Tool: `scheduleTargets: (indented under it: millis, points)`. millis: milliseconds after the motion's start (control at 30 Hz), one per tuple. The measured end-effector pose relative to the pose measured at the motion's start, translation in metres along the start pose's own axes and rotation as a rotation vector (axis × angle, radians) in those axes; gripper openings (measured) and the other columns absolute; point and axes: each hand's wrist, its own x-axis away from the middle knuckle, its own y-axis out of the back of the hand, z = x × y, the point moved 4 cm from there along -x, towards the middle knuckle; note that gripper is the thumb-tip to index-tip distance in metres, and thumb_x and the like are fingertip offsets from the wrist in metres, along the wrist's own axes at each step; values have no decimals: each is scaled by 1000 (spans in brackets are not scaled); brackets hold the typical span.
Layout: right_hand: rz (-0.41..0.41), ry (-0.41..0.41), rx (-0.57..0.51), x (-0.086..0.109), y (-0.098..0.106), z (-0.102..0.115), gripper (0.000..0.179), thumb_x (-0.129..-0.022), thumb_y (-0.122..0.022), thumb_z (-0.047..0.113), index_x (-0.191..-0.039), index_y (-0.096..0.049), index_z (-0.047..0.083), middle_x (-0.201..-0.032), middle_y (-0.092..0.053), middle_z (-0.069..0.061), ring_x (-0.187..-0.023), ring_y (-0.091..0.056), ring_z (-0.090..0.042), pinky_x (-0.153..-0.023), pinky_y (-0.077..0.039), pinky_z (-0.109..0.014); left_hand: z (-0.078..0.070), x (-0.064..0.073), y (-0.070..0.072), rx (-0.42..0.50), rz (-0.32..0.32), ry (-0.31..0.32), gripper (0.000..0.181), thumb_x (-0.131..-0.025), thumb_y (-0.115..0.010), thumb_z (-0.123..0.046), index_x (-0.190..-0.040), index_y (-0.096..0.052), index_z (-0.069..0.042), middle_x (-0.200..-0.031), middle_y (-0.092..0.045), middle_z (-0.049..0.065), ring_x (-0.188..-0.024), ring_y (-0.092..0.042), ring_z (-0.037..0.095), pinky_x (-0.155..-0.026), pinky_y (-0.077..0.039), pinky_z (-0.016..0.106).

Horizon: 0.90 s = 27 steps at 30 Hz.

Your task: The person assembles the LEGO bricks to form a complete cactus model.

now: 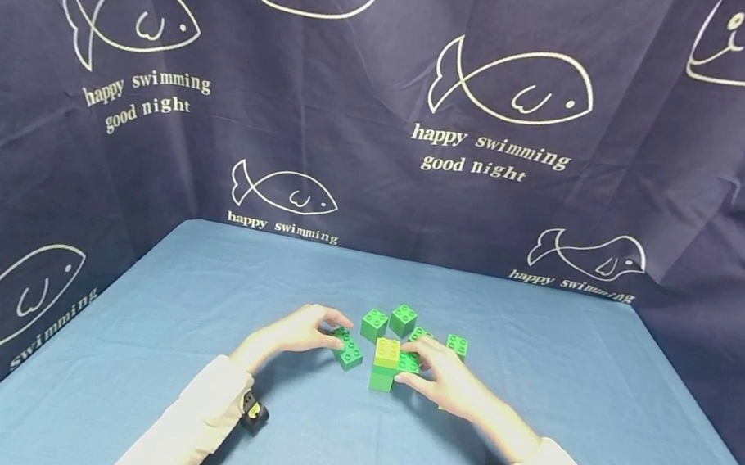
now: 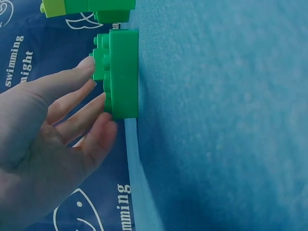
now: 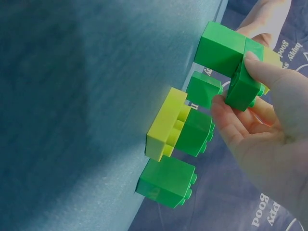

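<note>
My right hand (image 1: 443,374) pinches a green brick (image 3: 243,86) between thumb and fingers. That brick sits out to the side of a small stack, level with its middle layer. A yellow brick (image 1: 388,349) tops the stack, and a green brick (image 1: 380,382) is its base on the table. To the left, my left hand (image 1: 301,328) is at a long green brick (image 1: 349,353) lying studs up. Its thumb and fingers are spread loosely about the studs, the thumb tip right at one of them in the left wrist view.
Two green bricks (image 1: 374,324) (image 1: 403,319) stand behind the stack. Another green brick (image 1: 456,345) is beyond my right hand. In the right wrist view a yellow brick (image 3: 163,127) carries a green brick (image 3: 195,132). Blue cloth (image 1: 246,268) covers the table, backed by a fish-print curtain (image 1: 377,208).
</note>
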Motion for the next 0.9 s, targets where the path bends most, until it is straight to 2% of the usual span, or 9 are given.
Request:
scheduleTargets:
  millis: [167,400,567,733,900]
  points:
    - [-5,8,4,1,1,0,32,-83,-71,15,-110,-60,2,-101,-62,-9,-83,-60,-18,-71,-56,-31,-4,1,0,23,11,-18,36,-82,-70,-15,-116,-64,-4,-119,-65,11,-112,-59,28,-94,-48,42]
    - [-5,4,8,1,1,-1,32,-84,-70,17,-111,-60,3,-101,-61,-8,-83,-60,-17,-71,-54,-30,-3,0,-2,56,33,-34,40,-79,-72,-10,-117,-62,-2,-119,-64,12,-115,-57,28,-94,-49,38]
    - [-2,-1,11,1,0,-1,32,-84,-70,18,-111,-60,4,-102,-62,-8,-84,-60,-17,-72,-54,-28,-1,0,-2,89,31,-39,40,-77,-74,-6,-114,-62,1,-116,-64,15,-108,-59,29,-88,-52,30]
    - [-3,-1,14,0,0,0,33,-84,-70,16,-111,-60,3,-102,-62,-9,-83,-59,-17,-71,-54,-29,0,1,-3,59,20,-17,39,-75,-76,-9,-111,-63,-1,-109,-67,12,-100,-61,25,-90,-50,34]
    - [-14,12,17,0,1,3,32,-83,-70,15,-111,-60,2,-101,-62,-9,-82,-58,-16,-70,-53,-29,0,2,-4,35,19,-5,40,-74,-77,-12,-110,-64,-2,-103,-67,10,-93,-62,22,-86,-50,31]
